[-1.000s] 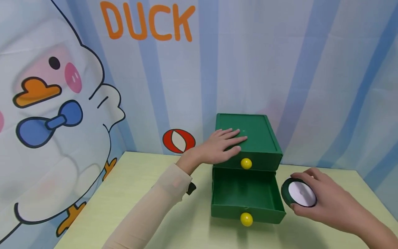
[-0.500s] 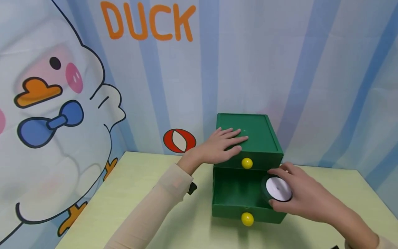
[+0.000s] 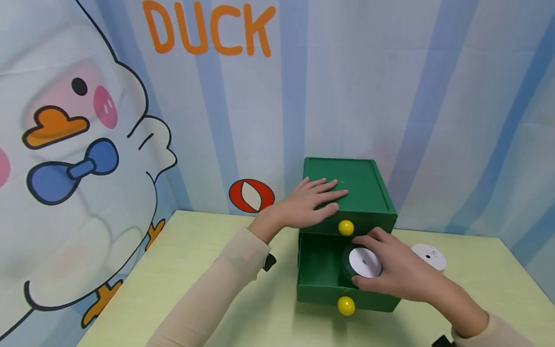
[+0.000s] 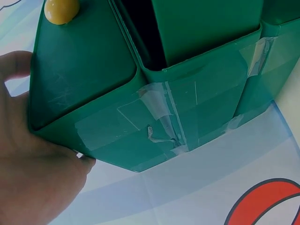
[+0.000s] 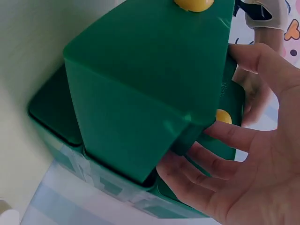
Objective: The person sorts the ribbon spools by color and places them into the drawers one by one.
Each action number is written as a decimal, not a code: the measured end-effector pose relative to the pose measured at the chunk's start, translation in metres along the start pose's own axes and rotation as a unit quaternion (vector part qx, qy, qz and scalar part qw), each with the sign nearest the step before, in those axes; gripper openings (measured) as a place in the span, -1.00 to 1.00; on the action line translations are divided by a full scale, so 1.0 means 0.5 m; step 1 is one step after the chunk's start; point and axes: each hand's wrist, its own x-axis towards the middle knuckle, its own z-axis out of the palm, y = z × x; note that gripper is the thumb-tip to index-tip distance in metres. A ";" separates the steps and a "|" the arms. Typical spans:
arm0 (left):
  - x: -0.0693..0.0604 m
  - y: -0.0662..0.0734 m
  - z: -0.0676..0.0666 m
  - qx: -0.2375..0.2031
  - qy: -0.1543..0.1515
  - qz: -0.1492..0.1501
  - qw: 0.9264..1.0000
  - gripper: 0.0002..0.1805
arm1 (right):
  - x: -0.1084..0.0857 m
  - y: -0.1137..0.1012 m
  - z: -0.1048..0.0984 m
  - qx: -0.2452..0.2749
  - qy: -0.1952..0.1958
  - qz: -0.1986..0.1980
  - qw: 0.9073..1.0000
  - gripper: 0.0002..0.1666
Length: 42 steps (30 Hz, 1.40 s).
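A green drawer cabinet [image 3: 351,185] stands on the table, its lower drawer [image 3: 321,262] pulled out and its upper drawer pushed in. My left hand [image 3: 310,205] rests on the cabinet's top with fingers spread and straight; the left wrist view shows the taped side [image 4: 154,117] near it. Between thumb and fingers, my right hand [image 3: 401,267] grips a dark green ribbon spool [image 3: 365,261] with a white face, held over the right part of the opened drawer. In the right wrist view the drawer front and side [image 5: 136,93] hide most of the spool.
A white spool or disc [image 3: 429,257] lies on the pale yellow table [image 3: 208,270] to the right, behind my right hand. Yellow round knobs [image 3: 346,306] stick out from the drawer fronts. A printed duck curtain [image 3: 355,86] hangs close behind the cabinet.
My right hand has carried the ribbon spool leftward, from beside the cabinet to over the opened drawer. The white disc has come into view behind it. The left hand stays put.
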 end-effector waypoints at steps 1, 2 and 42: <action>0.000 0.000 0.001 0.000 0.000 0.001 1.000 -0.39 | 0.002 -0.001 0.002 0.001 -0.005 0.002 1.000 -0.17; -0.001 0.000 0.001 0.000 0.000 0.001 1.000 -0.39 | 0.004 -0.003 0.005 0.002 -0.008 0.003 1.000 -0.17; -0.001 -0.001 0.001 0.000 0.002 0.009 1.000 -0.39 | 0.042 -0.013 0.044 0.042 -0.143 0.056 0.987 -0.29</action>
